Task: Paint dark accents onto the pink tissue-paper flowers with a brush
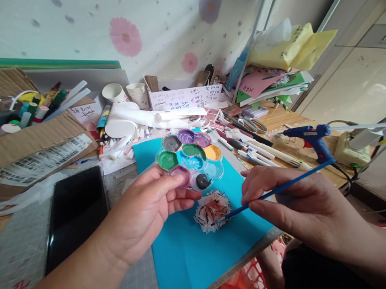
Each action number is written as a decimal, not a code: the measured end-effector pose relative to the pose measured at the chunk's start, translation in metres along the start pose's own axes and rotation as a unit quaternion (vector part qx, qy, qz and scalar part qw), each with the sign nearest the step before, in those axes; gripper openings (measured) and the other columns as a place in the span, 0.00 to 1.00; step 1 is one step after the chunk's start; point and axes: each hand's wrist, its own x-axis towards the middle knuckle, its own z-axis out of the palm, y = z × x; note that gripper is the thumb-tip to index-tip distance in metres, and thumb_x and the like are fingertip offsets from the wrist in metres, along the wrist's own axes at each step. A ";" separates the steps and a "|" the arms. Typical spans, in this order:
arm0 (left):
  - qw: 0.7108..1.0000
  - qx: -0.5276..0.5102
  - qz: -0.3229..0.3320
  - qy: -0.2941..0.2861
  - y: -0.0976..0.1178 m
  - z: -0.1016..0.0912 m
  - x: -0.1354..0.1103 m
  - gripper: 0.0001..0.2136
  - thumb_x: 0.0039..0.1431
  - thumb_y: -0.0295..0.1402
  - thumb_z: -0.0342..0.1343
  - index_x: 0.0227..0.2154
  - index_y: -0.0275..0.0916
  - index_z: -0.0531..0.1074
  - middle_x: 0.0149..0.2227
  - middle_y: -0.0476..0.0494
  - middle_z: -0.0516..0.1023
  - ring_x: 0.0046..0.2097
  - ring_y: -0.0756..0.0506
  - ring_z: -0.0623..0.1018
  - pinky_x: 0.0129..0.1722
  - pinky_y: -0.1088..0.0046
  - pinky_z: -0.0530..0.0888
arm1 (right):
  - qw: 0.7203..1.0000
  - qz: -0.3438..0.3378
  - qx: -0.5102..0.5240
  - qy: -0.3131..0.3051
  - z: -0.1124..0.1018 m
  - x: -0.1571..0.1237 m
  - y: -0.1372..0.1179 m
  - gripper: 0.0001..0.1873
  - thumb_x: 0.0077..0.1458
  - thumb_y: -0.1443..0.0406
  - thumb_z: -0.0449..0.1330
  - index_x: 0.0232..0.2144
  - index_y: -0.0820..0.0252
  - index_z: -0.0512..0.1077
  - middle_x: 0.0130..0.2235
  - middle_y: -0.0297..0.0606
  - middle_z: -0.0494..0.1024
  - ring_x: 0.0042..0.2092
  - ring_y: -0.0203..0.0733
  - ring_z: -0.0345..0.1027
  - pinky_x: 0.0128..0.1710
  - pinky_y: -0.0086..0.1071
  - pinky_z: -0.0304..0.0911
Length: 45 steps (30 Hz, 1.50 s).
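My left hand (148, 209) grips the near edge of a clear flower-shaped paint palette (189, 161), thumb on top, holding it above a blue sheet of paper (193, 250). Its wells hold grey, purple, green, blue, yellow and black paint. My right hand (288, 201) pinches a thin blue paintbrush (274, 191). The brush tip rests on a small white paper flower (212, 209) streaked with pink, lying on the blue sheet just below the palette.
A black phone (74, 212) lies to the left on a grey cutting mat (15, 259). A cardboard box (23, 144) of markers stands far left. Pens, scissors (253, 124), paper cups (137, 93) and a blue glue gun (311, 139) crowd the back and right.
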 end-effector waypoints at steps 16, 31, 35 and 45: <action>1.000 0.001 -0.003 0.005 0.002 0.001 -0.001 0.04 0.53 0.31 0.66 0.28 0.40 0.76 0.31 0.45 0.85 0.34 0.43 0.84 0.34 0.69 0.78 | 0.999 0.021 -0.038 -0.007 -0.004 0.001 0.000 0.05 0.56 0.67 0.61 0.28 0.56 0.75 0.28 0.33 0.80 0.32 0.38 0.77 0.31 0.28 0.71; 1.000 0.001 0.001 -0.005 0.001 -0.001 0.000 0.05 0.54 0.31 0.66 0.28 0.40 0.74 0.31 0.47 0.84 0.35 0.42 0.84 0.35 0.68 0.76 | 0.999 0.019 -0.039 0.013 -0.003 -0.005 0.000 0.05 0.56 0.66 0.64 0.28 0.55 0.76 0.27 0.33 0.81 0.32 0.39 0.78 0.29 0.28 0.72; 1.000 -0.001 0.005 -0.004 0.001 0.000 0.000 0.05 0.54 0.31 0.66 0.29 0.40 0.74 0.31 0.48 0.84 0.35 0.43 0.84 0.34 0.68 0.76 | 0.999 0.014 -0.034 0.010 0.003 -0.007 0.003 0.03 0.57 0.66 0.64 0.30 0.56 0.77 0.30 0.36 0.83 0.35 0.41 0.80 0.31 0.28 0.73; 1.000 0.003 0.015 -0.014 0.001 0.001 -0.002 0.06 0.55 0.30 0.65 0.29 0.40 0.73 0.31 0.49 0.83 0.35 0.43 0.85 0.34 0.70 0.76 | 0.999 -0.003 -0.042 0.009 0.003 -0.010 -0.001 0.03 0.57 0.68 0.63 0.31 0.55 0.76 0.30 0.37 0.82 0.36 0.44 0.79 0.32 0.30 0.74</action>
